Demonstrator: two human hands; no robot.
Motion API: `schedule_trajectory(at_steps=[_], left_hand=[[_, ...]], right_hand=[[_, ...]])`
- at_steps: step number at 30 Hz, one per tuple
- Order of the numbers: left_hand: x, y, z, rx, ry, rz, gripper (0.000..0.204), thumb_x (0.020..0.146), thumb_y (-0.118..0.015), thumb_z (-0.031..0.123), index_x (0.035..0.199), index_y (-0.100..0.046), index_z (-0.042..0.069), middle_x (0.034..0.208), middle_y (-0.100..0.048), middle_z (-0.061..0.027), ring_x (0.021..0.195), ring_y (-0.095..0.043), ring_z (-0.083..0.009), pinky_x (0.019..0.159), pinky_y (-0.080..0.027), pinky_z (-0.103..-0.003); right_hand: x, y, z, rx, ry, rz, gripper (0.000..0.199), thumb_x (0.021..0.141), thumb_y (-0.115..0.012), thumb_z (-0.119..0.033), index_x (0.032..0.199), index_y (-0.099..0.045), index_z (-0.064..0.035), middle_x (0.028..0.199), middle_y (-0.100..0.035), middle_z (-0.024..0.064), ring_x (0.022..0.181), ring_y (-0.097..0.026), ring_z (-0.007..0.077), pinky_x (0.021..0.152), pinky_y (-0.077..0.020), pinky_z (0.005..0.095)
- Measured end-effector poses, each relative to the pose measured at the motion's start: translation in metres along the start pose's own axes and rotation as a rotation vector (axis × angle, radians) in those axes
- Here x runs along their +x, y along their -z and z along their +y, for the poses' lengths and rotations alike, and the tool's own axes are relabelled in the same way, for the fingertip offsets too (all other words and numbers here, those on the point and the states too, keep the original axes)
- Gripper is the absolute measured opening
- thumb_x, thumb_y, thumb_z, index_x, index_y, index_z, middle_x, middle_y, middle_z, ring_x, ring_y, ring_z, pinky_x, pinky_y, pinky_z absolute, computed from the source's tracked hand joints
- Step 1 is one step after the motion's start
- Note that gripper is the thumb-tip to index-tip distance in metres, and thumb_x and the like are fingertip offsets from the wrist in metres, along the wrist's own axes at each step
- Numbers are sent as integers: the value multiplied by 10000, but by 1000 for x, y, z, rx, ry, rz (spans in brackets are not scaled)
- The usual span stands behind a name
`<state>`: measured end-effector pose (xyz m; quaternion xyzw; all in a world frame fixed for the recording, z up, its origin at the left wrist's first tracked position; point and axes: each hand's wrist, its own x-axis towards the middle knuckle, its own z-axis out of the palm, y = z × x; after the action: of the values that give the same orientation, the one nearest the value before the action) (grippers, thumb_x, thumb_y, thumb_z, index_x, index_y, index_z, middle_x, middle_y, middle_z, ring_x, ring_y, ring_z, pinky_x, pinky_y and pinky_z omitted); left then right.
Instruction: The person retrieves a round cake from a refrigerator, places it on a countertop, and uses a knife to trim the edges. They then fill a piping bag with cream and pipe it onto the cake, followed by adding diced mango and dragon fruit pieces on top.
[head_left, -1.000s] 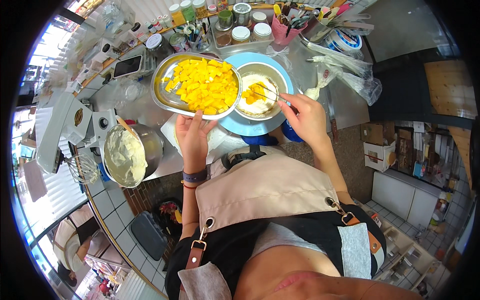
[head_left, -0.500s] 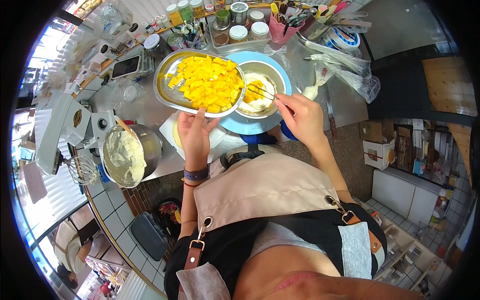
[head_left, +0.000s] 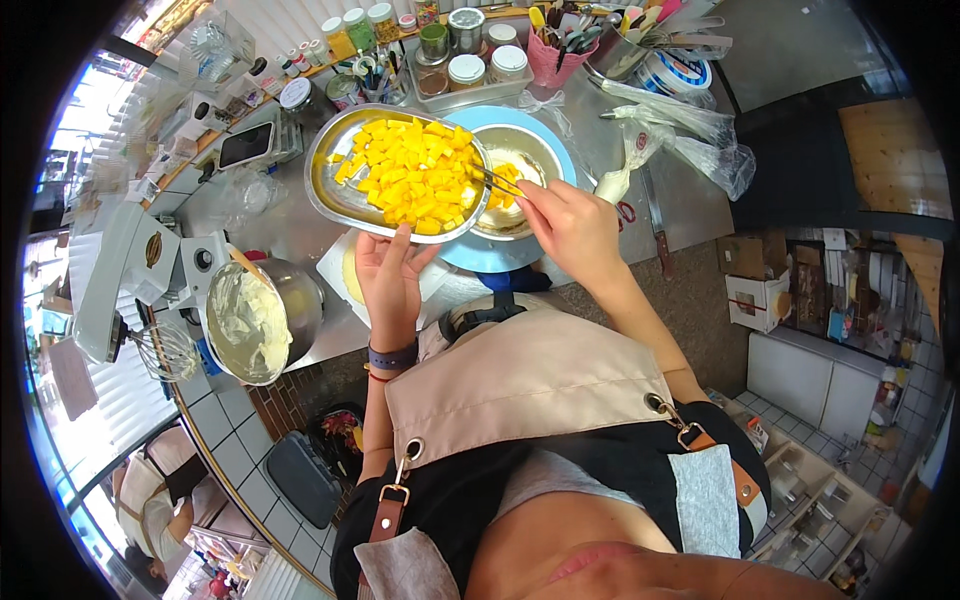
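On the steel counter (head_left: 640, 190) in front of the person, left hand (head_left: 388, 277) holds up an oval metal tray (head_left: 340, 190) by its near rim, thumb on the edge, fingers curled under it, so closed around the rim. Tray is heaped with yellow fruit cubes (head_left: 415, 175), looks like mango, and sits tilted above the counter, its right end overlapping a round metal bowl (head_left: 530, 150). Right hand (head_left: 570, 225) pinches thin metal tongs or tweezers (head_left: 497, 182), fingers pressed together on the handle end, tips at the tray's right edge among the cubes, just over the bowl. Bowl has some pale cream and a few yellow pieces inside, stands on a light blue round turntable (head_left: 495, 255). Left of the person: stand mixer (head_left: 125, 280) with whisk (head_left: 165, 350) raised, and a steel mixing bowl (head_left: 262, 318) smeared with white cream. Back of the counter: lidded jars (head_left: 465, 70) in a tray, pink cup of utensils (head_left: 555, 55), clear piping bags (head_left: 690, 135), a knife (head_left: 655, 215) lying right of the turntable. Person wears a beige apron (head_left: 530, 380) with leather straps
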<state>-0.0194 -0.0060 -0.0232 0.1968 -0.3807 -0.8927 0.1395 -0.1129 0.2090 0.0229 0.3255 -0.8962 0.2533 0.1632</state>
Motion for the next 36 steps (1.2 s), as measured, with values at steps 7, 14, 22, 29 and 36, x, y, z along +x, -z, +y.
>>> schedule_trajectory(at_steps=[7, 14, 22, 29, 36], left_hand=[[-1, 5, 3, 45, -35, 20, 246, 954, -537, -1, 1199, -519, 13, 1173, -628, -110, 1020, -664, -228, 740, -620, -370], [1, 8, 3, 26, -28, 36, 249, 955, -534, -4, 1202, -524, 15, 1152, -637, -103, 1010, -668, -212, 734, -621, -368], [0, 18, 3, 28, -42, 13, 281, 970, -485, -22, 1250, -492, 2, 1220, -605, -143, 1042, -663, -257, 807, -618, -391], [-1, 18, 6, 31, -55, 38, 291, 971, -482, -22, 1260, -497, 1, 1225, -604, -139, 1061, -655, -260, 815, -613, -393], [-2, 19, 9, 14, -61, 47, 282, 958, -518, -9, 1239, -516, 16, 1193, -618, -111, 1037, -659, -236, 783, -615, -380]], right_hand=[[-12, 7, 19, 75, -164, -28, 180, 845, -722, -179, 997, -738, -84, 640, -579, 62, 499, -560, 199, 474, -436, 319], [-8, 12, -6, 194, -121, -84, 201, 850, -699, -260, 972, -726, -102, 695, -635, 57, 546, -617, 238, 497, -487, 348], [3, 15, -7, 44, -46, -115, 164, 852, -701, -232, 967, -740, -121, 654, -609, 34, 548, -611, 212, 498, -471, 336], [-7, -28, 30, 47, -143, -138, 175, 866, -669, -253, 957, -727, -116, 704, -636, 59, 603, -636, 265, 533, -495, 372], [3, -1, 16, 151, -225, -85, 221, 858, -687, -253, 1001, -739, -92, 730, -667, 78, 603, -645, 239, 547, -501, 347]])
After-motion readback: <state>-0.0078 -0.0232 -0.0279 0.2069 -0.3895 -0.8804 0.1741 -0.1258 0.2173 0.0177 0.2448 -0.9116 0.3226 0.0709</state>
